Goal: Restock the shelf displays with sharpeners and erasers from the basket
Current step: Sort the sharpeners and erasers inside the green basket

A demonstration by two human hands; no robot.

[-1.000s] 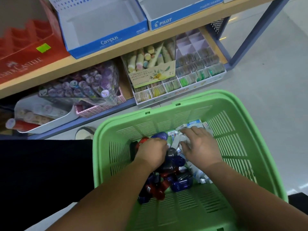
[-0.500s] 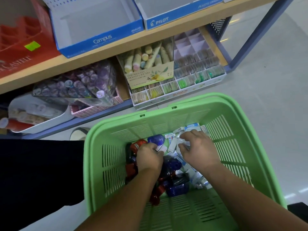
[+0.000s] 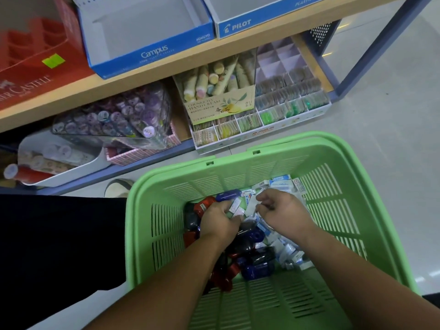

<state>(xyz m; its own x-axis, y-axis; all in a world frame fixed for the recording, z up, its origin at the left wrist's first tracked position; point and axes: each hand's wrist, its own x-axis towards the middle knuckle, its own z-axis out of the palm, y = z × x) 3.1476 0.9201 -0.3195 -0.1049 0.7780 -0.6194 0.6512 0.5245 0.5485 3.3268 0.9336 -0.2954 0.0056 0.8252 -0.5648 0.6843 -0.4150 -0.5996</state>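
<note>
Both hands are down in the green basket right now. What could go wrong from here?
1. The left hand grips small erasers loosely; one may slip out on the lift to the shelf.
2. Sharpeners and erasers lie mixed in the basket, so a grab could bring up the wrong item.
3. The right hand hides what it pinches, if anything; check before lifting.

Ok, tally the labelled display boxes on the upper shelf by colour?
Blue: 2, the Campus box and the Pilot box.
Red: 1, the Faber-Castell box.
Total: 3.
</note>
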